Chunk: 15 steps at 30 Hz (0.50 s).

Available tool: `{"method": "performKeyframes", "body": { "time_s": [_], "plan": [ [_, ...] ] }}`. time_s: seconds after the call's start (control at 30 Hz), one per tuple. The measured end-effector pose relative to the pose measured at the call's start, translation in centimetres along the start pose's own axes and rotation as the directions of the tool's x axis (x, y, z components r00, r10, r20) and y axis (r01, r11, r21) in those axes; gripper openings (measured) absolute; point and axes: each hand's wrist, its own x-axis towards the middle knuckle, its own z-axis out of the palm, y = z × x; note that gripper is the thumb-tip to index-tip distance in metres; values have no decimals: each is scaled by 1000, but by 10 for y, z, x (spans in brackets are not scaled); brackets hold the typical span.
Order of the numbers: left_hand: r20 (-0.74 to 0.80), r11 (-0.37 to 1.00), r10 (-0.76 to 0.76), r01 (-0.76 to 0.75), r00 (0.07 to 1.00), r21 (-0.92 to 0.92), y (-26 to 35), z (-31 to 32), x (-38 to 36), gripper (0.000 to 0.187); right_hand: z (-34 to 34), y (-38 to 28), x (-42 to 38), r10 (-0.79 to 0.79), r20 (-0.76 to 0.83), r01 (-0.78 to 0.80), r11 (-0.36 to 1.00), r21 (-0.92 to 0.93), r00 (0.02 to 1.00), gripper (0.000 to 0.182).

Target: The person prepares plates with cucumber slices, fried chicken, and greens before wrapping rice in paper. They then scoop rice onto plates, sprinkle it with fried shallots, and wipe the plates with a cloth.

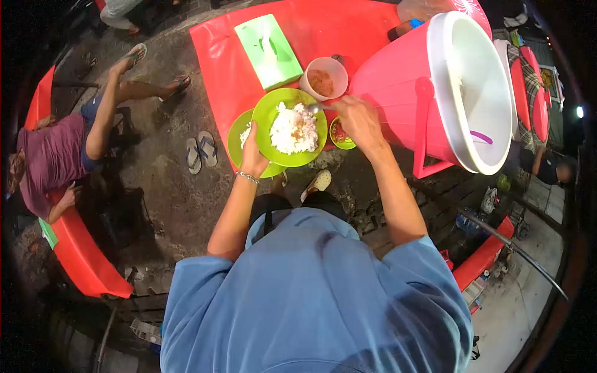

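My left hand (253, 155) grips a green plate (281, 96) from its left edge. White rice (292, 133) with a brownish patch on top is heaped on it. Partly covered beneath is a second green plate (235, 138), with some white food showing. My right hand (360, 124) is closed around the handle of a metal spoon (316, 108), whose bowl is over the rice's upper right edge. Just above the spoon stands a whitish tub (339, 69) with orange-brown contents. Below my right hand is a small green dish (343, 142) holding something red.
A large pink bucket (392, 81) with a white inside leans open on the right. A green tissue box (277, 68) lies on the red-covered table (217, 50). To the left, a seated person (62, 143) stretches a leg toward flip-flops (200, 151) on the floor.
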Motion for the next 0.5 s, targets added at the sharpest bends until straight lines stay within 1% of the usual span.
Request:
{"method": "performKeyframes", "body": {
  "time_s": [0.03,0.07,0.1,0.17,0.2,0.23,0.27,0.3,0.33,0.37,0.43,0.47,0.5],
  "plan": [
    [-6,1000,4,-4,1000,-8,0,-3,1,53,-3,-3,0,34,-45,-40,990,-134,998,18],
    [-4,1000,-6,6,1000,-11,0,-6,2,54,-4,-1,4,115,-46,-121,980,-158,992,17],
    [-3,1000,-16,16,1000,-11,1,-6,1,54,2,5,9,107,-44,-112,982,-153,993,17],
    [-9,1000,1,-1,1000,-11,2,-2,-8,54,23,23,25,231,-104,-248,948,-197,967,20],
    [-9,1000,9,-9,1000,-13,2,-2,-15,54,30,28,34,288,-40,-290,934,-211,957,21],
    [-21,1000,20,-21,1000,-16,2,-5,-23,54,41,38,38,277,-32,-277,939,-202,960,21],
    [-24,998,60,-60,998,-22,3,-12,-33,54,56,48,39,236,-82,-247,952,-178,968,20],
    [-26,995,96,-97,995,-25,4,-22,-45,54,65,50,35,201,-133,-220,963,-154,971,20],
    [16,988,140,-139,990,-63,3,-41,-54,55,72,52,25,60,-290,-119,974,-193,955,18],
    [7,986,152,-152,988,-64,5,-51,-72,55,74,40,12,50,-288,-107,977,-186,956,18],
    [-90,945,309,-316,947,-88,3,-66,-113,58,71,6,-27,141,-416,-185,980,-68,898,14],
    [-131,927,354,-366,926,-83,1,-77,-136,59,86,-9,-50,286,-321,-231,953,198,903,15],
    [-172,906,401,-418,900,-75,-2,-85,-159,61,113,-21,-75,396,-187,-283,851,442,899,17]
  ]
}}
